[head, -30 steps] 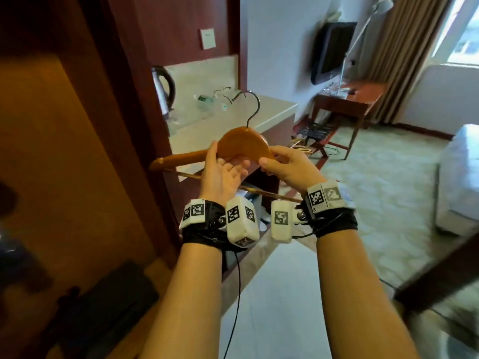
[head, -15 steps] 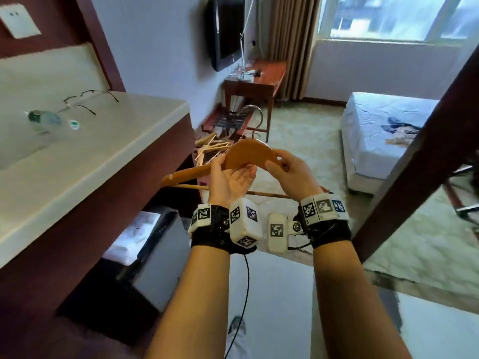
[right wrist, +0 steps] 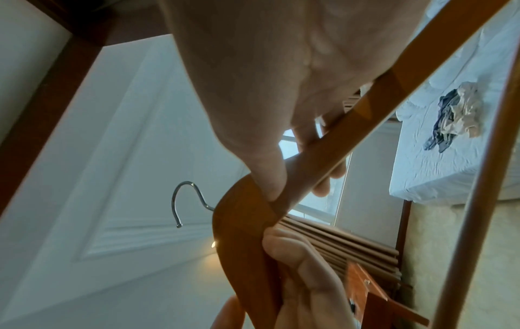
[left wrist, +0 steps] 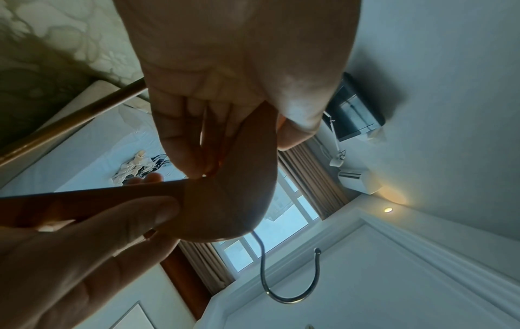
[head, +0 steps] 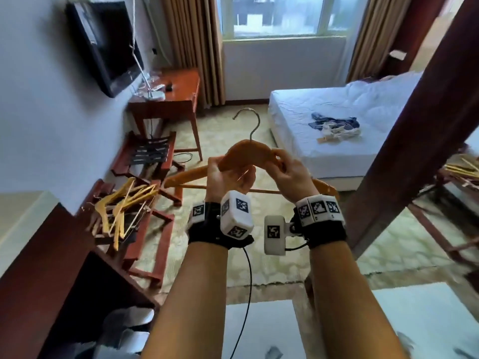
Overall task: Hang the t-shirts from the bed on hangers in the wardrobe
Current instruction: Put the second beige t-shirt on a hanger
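Both hands hold a wooden hanger (head: 246, 154) with a metal hook (head: 250, 123) at chest height. My left hand (head: 228, 174) grips the left shoulder of the hanger (left wrist: 225, 200), thumb on one face and fingers on the other. My right hand (head: 287, 172) pinches the right shoulder of the hanger (right wrist: 309, 169) between thumb and fingers. Crumpled t-shirts (head: 337, 126), one dark blue and one cream, lie on the white bed (head: 324, 104) ahead to the right; the t-shirts (right wrist: 456, 113) also show in the right wrist view. The wardrobe is out of view.
A pile of wooden hangers (head: 121, 208) lies on a red luggage rack (head: 145, 161) at the left. A wooden desk (head: 168, 99) and a wall television (head: 103, 45) stand beyond. A dark wooden frame (head: 409, 141) crosses the right side. Patterned carpet (head: 233, 255) lies ahead.
My view has swung right from the counter and kettle to face the bed and window. Both hands keep the same hold on the hanger, carried along with the turn.
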Motion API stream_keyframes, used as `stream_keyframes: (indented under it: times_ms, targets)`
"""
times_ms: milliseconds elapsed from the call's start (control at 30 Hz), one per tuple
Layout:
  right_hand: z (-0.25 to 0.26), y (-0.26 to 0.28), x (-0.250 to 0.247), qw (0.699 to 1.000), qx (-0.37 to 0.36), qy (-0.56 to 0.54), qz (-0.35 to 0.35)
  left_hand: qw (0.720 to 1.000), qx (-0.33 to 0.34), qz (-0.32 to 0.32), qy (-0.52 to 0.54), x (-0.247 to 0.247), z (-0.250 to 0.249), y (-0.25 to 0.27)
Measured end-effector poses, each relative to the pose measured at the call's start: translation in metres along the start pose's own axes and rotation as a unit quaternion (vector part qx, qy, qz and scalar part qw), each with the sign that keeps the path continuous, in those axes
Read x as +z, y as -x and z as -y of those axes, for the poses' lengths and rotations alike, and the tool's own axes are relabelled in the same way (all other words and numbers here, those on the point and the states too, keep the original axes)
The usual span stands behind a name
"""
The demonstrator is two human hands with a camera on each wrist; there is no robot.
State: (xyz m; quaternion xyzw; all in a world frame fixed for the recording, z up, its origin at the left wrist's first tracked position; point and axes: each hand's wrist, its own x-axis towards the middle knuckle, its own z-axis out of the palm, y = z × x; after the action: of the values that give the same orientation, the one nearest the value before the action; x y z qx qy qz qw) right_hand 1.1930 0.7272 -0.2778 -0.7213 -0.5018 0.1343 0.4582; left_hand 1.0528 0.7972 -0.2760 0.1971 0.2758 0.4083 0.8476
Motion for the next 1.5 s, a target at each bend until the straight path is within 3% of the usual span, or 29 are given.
stream_keyframes:
  times_ms: [200, 533, 800, 1033, 1233, 1400, 1500]
  targets:
    - [-0.070, -0.147, 0.006, 0.999, 0.022, -0.008, -0.040, 1.000, -0.019, 0.019, -0.015, 0.042, 0.000, -0.170]
    - [-0.131, -0.415, 0.001, 0.998, 0.043, 0.042, 0.003, 0.999, -0.051, 0.003, -0.005, 0.134, -0.046, -0.426]
    - [-0.215, -0.614, 0.034, 0.997, 0.057, 0.050, 0.029, 0.990, -0.135, 0.019, -0.030, 0.164, -0.061, -0.665]
    - [-0.295, -0.774, 0.022, 0.989, 0.143, 0.026, 0.009, 0.968, -0.229, 0.044, -0.089, 0.231, -0.045, -0.859]
    - [-0.375, -0.862, -0.018, 0.974, 0.213, -0.063, -0.054, 0.921, -0.283, 0.140, -0.227, 0.297, 0.009, -0.982]
    - [-0.461, -0.917, -0.068, 0.941, 0.288, -0.121, -0.130, 0.854, -0.318, 0.215, -0.353, 0.360, 0.079, -1.085]
    - [-0.524, -0.947, -0.103, 0.923, 0.307, -0.138, -0.189, 0.817, -0.343, 0.220, -0.408, 0.404, 0.122, -1.139]
